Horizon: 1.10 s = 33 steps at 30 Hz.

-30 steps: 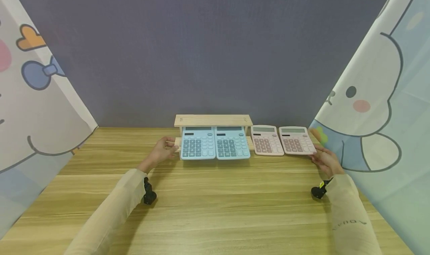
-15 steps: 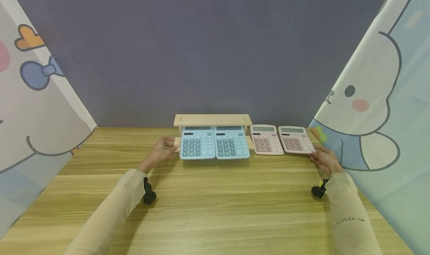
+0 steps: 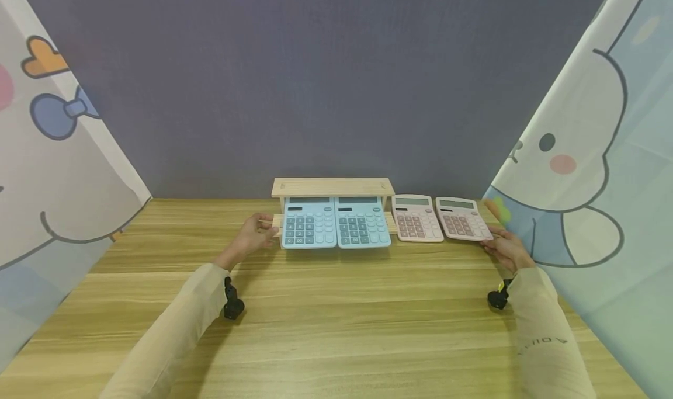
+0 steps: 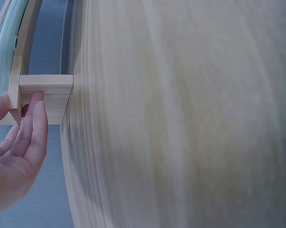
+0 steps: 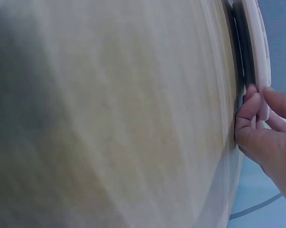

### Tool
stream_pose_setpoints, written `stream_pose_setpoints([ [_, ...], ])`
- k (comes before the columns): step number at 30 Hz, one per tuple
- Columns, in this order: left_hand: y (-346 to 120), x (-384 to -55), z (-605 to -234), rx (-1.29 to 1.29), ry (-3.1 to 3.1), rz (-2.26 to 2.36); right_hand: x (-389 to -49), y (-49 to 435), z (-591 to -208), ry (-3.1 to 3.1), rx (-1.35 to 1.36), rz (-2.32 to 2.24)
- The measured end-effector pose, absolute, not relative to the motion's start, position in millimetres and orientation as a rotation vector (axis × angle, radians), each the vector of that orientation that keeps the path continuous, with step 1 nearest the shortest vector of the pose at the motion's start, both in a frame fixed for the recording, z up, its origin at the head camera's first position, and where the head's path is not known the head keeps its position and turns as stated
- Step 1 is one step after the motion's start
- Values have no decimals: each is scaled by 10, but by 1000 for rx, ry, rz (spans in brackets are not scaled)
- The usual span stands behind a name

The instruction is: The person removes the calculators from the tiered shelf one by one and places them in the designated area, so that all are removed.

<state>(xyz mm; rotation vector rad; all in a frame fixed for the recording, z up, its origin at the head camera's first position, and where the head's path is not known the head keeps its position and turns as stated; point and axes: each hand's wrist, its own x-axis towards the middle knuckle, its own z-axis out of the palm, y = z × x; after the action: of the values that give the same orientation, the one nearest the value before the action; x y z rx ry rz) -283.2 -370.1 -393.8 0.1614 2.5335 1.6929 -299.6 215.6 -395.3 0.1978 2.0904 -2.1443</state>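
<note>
Two light blue calculators (image 3: 309,224) lie side by side on a pale wooden rack (image 3: 333,187), their tops under its upper plank. At the rack's left end my left hand (image 3: 254,235) pinches the lower slat, thumb on one side and fingers (image 4: 37,128) on the other, as the left wrist view shows. Right of the rack are two pink calculators, the inner one (image 3: 417,219) beside it and the outer one (image 3: 464,219) slightly turned. My right hand (image 3: 507,250) grips the outer one's near right corner, its thumb on top and fingers curled underneath.
The wood-grain table (image 3: 357,317) stretches toward me in front of the rack. A dark grey panel (image 3: 336,83) rises right behind the rack, and cartoon-printed curtains (image 3: 573,212) stand at both sides. Each wrist wears a black camera (image 3: 233,299).
</note>
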Motion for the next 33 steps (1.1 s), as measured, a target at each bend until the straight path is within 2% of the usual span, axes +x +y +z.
stream_pose_setpoints([
  [33, -3691, -2819, -3927, 160, 2546, 1685, -3111, 2209, -3970, 2521, 315, -1634],
])
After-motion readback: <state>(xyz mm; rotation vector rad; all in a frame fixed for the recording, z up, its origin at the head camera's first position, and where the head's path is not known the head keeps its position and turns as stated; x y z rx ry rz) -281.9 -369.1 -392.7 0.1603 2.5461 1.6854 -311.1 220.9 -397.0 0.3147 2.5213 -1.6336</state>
